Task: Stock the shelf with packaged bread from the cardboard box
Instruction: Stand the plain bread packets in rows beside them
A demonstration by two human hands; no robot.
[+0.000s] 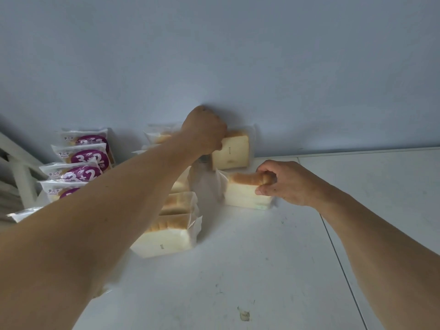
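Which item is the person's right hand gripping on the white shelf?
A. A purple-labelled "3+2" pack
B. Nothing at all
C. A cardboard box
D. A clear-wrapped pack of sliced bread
D: the right hand has its fingers closed on the crust edge of a clear-wrapped bread pack resting on the white shelf, while the purple-labelled packs stand far off at the left.

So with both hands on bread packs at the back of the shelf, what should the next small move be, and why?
Probably the right hand slides its pack back against the rear pack, which the left hand grips upright by the wall. A gap shows between the two packs, while the row to the left sits tight.
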